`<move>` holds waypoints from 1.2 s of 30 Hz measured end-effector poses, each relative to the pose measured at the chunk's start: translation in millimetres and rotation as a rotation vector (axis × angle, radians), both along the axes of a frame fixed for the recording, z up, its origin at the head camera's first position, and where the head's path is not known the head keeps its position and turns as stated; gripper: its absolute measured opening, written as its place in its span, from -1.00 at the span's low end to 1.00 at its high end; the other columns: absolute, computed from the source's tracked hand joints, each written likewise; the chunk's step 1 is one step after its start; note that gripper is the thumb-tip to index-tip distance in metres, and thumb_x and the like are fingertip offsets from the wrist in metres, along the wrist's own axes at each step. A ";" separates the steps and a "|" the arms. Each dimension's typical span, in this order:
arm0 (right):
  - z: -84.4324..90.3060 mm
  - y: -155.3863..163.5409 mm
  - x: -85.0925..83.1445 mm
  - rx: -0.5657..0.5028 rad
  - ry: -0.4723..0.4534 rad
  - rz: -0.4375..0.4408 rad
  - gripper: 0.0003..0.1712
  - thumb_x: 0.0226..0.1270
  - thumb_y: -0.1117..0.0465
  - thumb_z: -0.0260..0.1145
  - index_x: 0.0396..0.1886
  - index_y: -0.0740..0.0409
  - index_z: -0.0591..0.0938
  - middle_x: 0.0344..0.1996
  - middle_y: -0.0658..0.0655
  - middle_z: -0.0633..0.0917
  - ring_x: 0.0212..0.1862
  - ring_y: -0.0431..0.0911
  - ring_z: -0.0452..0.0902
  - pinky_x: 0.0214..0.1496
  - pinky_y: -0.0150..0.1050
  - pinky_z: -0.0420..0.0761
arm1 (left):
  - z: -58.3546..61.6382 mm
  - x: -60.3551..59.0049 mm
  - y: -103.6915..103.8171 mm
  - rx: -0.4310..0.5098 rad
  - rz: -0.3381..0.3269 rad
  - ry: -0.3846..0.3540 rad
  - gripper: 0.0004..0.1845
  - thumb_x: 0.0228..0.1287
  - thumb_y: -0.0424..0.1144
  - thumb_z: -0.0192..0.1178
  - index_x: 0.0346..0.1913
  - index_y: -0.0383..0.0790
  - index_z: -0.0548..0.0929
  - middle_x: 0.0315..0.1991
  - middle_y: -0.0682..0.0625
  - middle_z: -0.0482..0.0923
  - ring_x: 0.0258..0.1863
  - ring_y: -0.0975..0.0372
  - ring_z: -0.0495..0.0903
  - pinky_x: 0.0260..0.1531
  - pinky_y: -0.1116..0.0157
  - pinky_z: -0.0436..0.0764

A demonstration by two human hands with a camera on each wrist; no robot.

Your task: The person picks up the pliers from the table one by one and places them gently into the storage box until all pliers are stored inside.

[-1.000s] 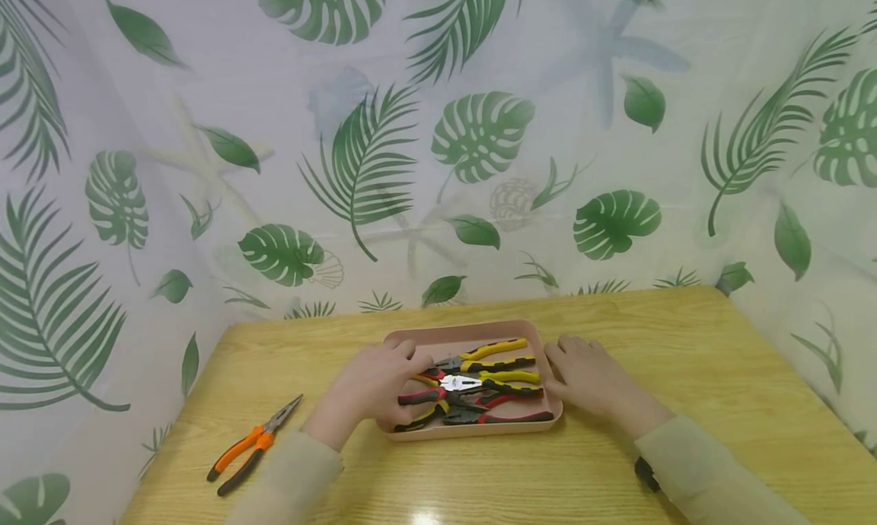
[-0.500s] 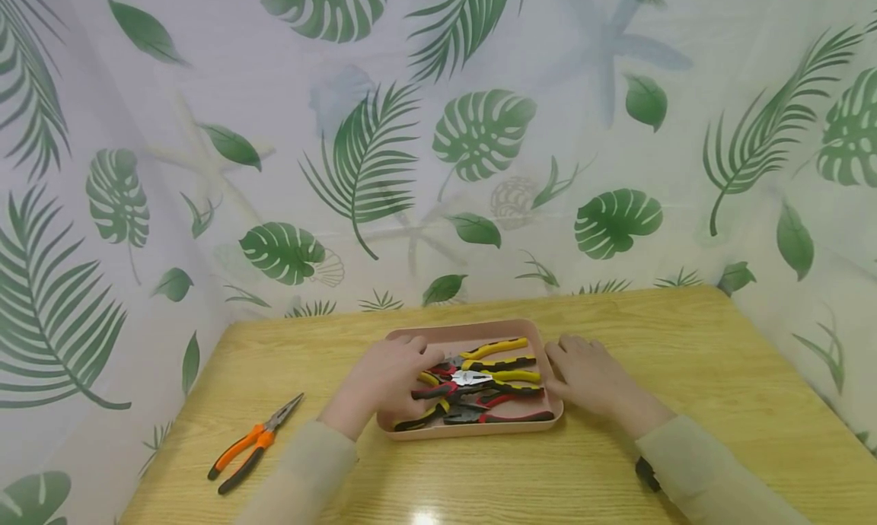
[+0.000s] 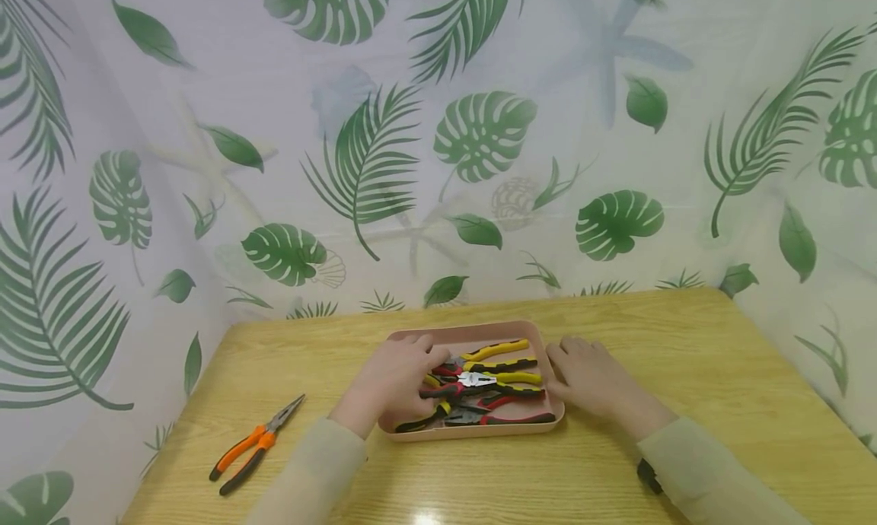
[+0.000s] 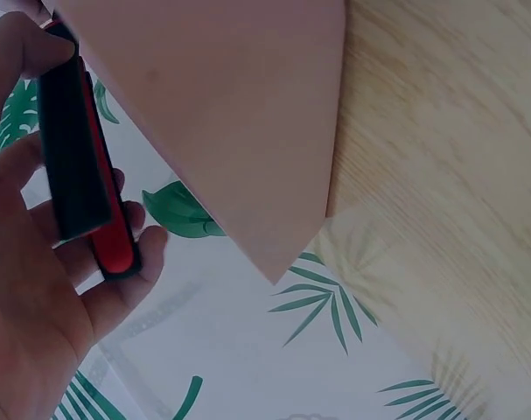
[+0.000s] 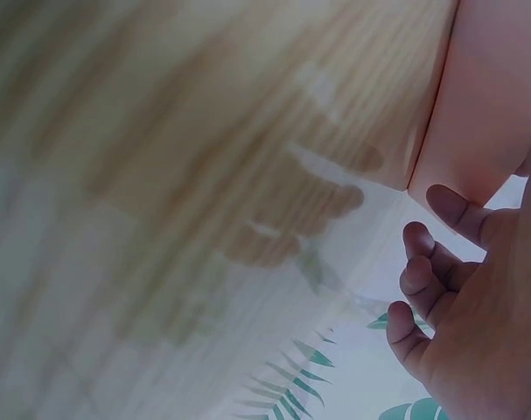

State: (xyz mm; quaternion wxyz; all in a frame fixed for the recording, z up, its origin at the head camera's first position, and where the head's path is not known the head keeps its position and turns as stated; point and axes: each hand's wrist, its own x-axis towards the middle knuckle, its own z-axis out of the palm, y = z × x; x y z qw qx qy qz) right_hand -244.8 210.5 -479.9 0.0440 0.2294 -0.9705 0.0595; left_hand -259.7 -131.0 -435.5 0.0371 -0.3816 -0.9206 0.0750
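Note:
My left hand (image 3: 393,374) is over the left end of a pink tray (image 3: 473,434) and holds pliers (image 3: 477,379) with red-and-black handles. Their silver head points right, above other pliers. In the left wrist view, the thumb lies on one handle (image 4: 73,149) and the fingers lie behind the other. Against the tray's right wall rests my right hand (image 3: 594,377), its fingers loosely bent. The right wrist view shows those fingertips (image 5: 449,206) beside the tray's corner. Several pliers with yellow-and-black handles (image 3: 503,348) or red-and-black handles (image 3: 521,418) lie in the tray.
Long-nose pliers (image 3: 256,445) with orange-and-black handles lie on the wooden table (image 3: 438,472) left of the tray, near the left forearm. A leaf-patterned cloth (image 3: 411,167) hangs behind the table and along its sides.
My left hand has moved right over the tray, carrying the silver-headed pliers with it. My right hand stays at the tray's right wall, and the orange-handled pliers have not moved.

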 end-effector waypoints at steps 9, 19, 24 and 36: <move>-0.8 1.4 -0.5 0.000 -0.016 -0.019 -0.76 0.44 -0.05 0.28 -0.21 -0.01 0.53 -0.32 0.03 0.48 -0.24 -0.05 0.38 -0.18 -0.05 0.37 | 2.7 -5.2 0.7 0.093 -0.035 0.017 -0.48 0.18 0.06 0.42 0.18 0.02 0.59 0.00 0.08 0.60 0.00 0.15 0.61 0.17 0.04 0.59; -1.3 1.1 -1.0 0.000 -0.023 -0.015 -0.75 0.43 -0.07 0.28 -0.19 0.00 0.54 -0.30 0.04 0.50 -0.23 -0.05 0.39 -0.19 -0.04 0.38 | 6.7 -4.4 2.1 0.071 -0.032 0.035 -0.50 0.17 0.03 0.41 0.16 0.04 0.59 -0.08 0.11 0.50 -0.13 0.20 0.48 -0.01 0.15 0.50; -1.3 1.2 -0.9 -0.008 -0.023 -0.014 -0.75 0.45 -0.06 0.28 -0.18 0.00 0.53 -0.30 0.04 0.48 -0.22 -0.05 0.37 -0.18 -0.05 0.36 | 8.8 -3.8 -0.9 0.066 -0.022 0.021 -0.46 0.20 0.08 0.42 0.22 0.04 0.59 0.04 0.09 0.55 0.01 0.17 0.55 0.10 0.11 0.55; 0.2 -1.9 -0.8 0.016 -0.025 -0.010 -0.72 0.43 -0.07 0.29 -0.14 0.03 0.56 -0.27 0.06 0.50 -0.20 -0.03 0.41 -0.16 -0.01 0.42 | 7.1 -0.5 -13.4 0.104 -0.031 0.031 -0.54 0.19 -0.01 0.48 0.11 0.04 0.59 -0.04 0.10 0.53 -0.09 0.18 0.53 0.04 0.10 0.53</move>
